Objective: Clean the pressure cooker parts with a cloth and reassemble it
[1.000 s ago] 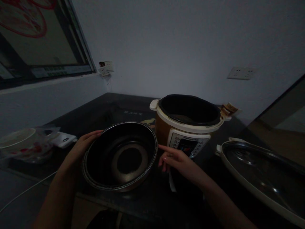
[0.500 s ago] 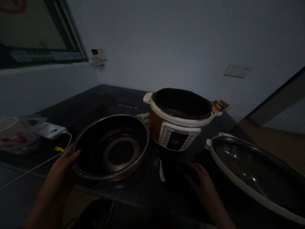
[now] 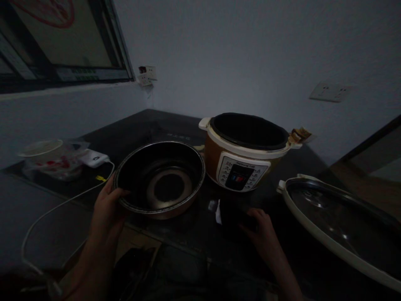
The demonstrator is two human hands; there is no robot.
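My left hand (image 3: 108, 205) grips the near-left rim of a round dark pan (image 3: 171, 188), thumb over the edge. The pan is tilted toward me, with a worn ring on its inside bottom. My right hand (image 3: 261, 228) is closed around a black item (image 3: 234, 215) with a white edge, low over the counter; darkness hides what kind it is. Behind stands an electric cooker (image 3: 244, 152) with its lid off, a dark pot inside and a control panel in front. Right of my right hand lies a large glass lid (image 3: 335, 221) with a pale rim.
A bowl in a plastic bag (image 3: 53, 161) and a white plug adapter (image 3: 94, 158) with a cable sit at left on the dark counter (image 3: 131, 129). A brown object (image 3: 300, 134) is by the cooker's right handle. Sockets (image 3: 328, 92) are on the wall.
The view has turned a little left, so everything appears farther right. Both hands keep their holds on the pan and the black item.
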